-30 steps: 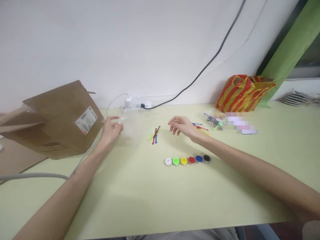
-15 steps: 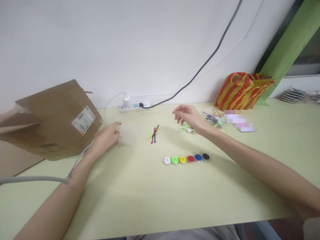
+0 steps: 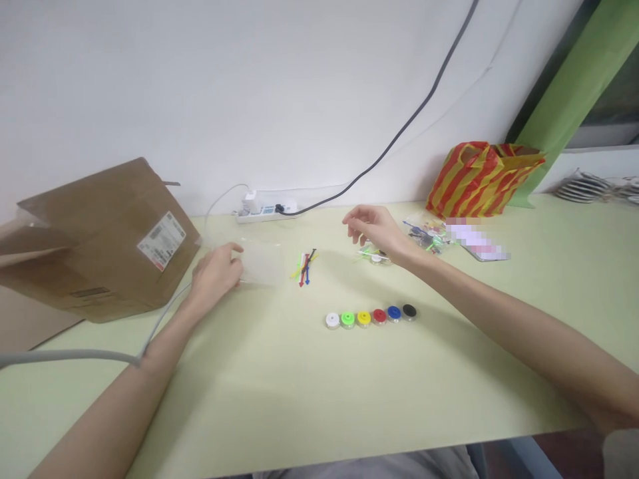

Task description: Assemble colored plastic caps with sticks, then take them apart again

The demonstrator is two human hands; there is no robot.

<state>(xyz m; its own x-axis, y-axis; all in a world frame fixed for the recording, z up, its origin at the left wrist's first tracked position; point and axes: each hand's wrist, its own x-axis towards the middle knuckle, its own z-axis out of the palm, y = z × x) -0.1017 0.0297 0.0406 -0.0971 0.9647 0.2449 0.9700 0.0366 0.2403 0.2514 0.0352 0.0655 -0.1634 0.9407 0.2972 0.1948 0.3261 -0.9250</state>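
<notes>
The flat, clear plastic bag [image 3: 262, 263] lies on the pale green table [image 3: 279, 379], beyond and to the left of the row of six small round discs with clear bases [image 3: 364, 319]. My left hand [image 3: 217, 273] is at the bag's near-left edge, fingers bent and thumb drawn in close; I cannot tell whether I am pinching the plastic or only resting on it. My right hand [image 3: 377, 231] hangs in the air beyond the row, its fingers loosely curled with a narrow gap to the thumb, and I see nothing in it. Just beneath it, a small cluster of white, green and dark plastic pieces [image 3: 375, 257] lies partly hidden by my wrist.

The row itself runs white, green, yellow, red, blue, black from left to right, each disc just beside the next. Beyond its left end, a crossed bundle of thin coloured plastic arrows [image 3: 304, 268] lies between my hands. Beyond the row to the right sits a clear bag of mixed coloured pieces [image 3: 432, 236], with a flat blurred-out rectangle [image 3: 476, 241] beside it and a red-and-yellow striped plastic bag [image 3: 484, 179] behind. Farther left of the row, a brown cardboard box [image 3: 110, 246] leans; straight beyond, by the wall, is a white power strip [image 3: 267, 211].
</notes>
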